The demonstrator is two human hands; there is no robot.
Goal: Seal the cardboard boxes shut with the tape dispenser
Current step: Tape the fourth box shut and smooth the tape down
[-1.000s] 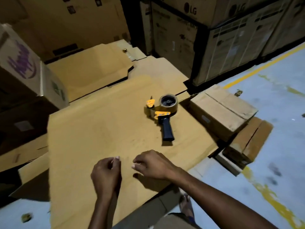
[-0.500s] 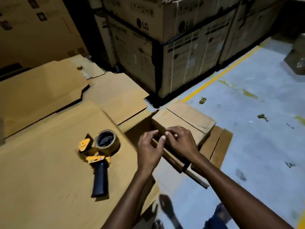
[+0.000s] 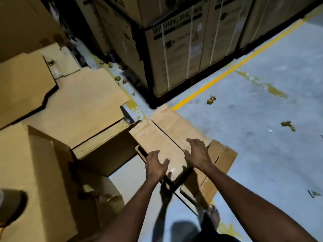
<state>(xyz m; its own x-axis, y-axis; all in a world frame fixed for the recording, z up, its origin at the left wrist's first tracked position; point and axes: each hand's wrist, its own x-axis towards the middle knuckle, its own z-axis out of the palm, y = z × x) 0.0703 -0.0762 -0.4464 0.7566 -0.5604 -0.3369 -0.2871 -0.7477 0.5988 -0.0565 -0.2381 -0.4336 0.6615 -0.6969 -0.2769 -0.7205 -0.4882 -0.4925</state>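
Resting on a flattened carton (image 3: 222, 155) on the grey floor (image 3: 262, 130), the small cardboard box (image 3: 164, 137) sits with its two top flaps folded down and meeting along a dark seam, with no tape visible across it. Both hands are on the box, apart from each other. The left hand (image 3: 155, 166) lies over the box's near left edge, thumb on the top face and fingers spread and nearly straight down the left side, pressing rather than curling. The right hand (image 3: 198, 154) is splayed on top of the box to the right of the seam, fingers apart and only slightly bent, palm down.

Left of the box, and touching its far left corner, lie large flat cardboard sheets (image 3: 83, 105) stacked in layers. Well to the left of the box and nearer the person, a brown tape roll (image 3: 11, 205) rests on one of those sheets, blurred and cut off by the frame edge; the dispenser's handle cannot be made out.

Beyond the box stand tall strapped cartons (image 3: 174, 55) printed "WASHING MACHINE". A yellow floor line (image 3: 227, 71) runs away from the box's far corner. Small crumpled scraps (image 3: 211, 99) lie on the floor right of the box. Nearer than the box, a sandalled foot (image 3: 212, 215) shows below the right forearm.
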